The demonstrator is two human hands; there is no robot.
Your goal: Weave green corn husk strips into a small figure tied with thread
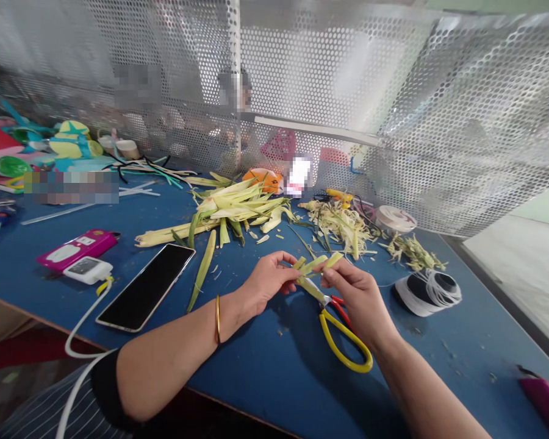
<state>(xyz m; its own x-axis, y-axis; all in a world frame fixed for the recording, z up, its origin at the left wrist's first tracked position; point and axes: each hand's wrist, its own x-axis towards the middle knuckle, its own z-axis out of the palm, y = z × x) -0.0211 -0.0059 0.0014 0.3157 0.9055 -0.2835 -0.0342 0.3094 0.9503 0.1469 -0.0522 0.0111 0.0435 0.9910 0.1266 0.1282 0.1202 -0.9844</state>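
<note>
Pale green corn husk strips (312,266) are between my two hands above the blue table. My left hand (274,277), with a gold bangle at its wrist, pinches one end of them. With thumb and fingers, my right hand (353,292) grips a husk strip at the other side. Below the hands lie scissors (348,353) with one yellow and one red handle, their blades partly hidden by the husk. A large heap of corn husks (235,204) rests beyond my left hand. Thinner shredded husk (341,225) is piled beyond my right hand.
A black phone (146,286), a white charger (88,269) with its cable and a magenta device (78,251) lie left. A spool of white thread (427,292) stands right, near a white tape roll (396,218). A perforated metal screen (311,79) closes the table's back.
</note>
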